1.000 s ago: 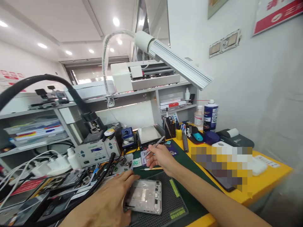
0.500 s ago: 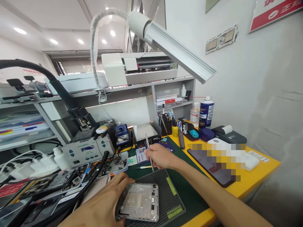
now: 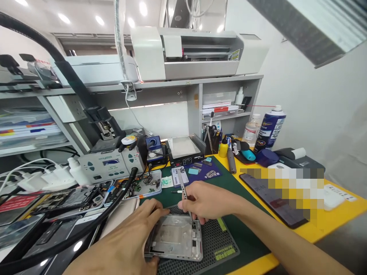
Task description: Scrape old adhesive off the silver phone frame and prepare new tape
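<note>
Pinching tweezers (image 3: 184, 189) in your right hand (image 3: 205, 200), tips perhaps touching the frame (image 3: 172, 237) at far right, you grip its left edge with your left hand (image 3: 133, 231).

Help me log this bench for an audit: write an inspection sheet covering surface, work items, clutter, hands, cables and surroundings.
Surface: yellow tabletop, with a green mat and a perforated pad on it.
Work items: silvery phone frame on the perforated pad; tweezers with tips at its right end, contact unclear.
Clutter: dismantled devices and a parts tray crowd the left; dark phone at right, partly pixelated.
Left hand: grips the phone frame's left end.
Right hand: holds the tweezers.
Cables: white cables around adapters at left; black hose crossing over devices.
Surroundings: grey shelf behind, bearing a white machine; spray can at right.
</note>
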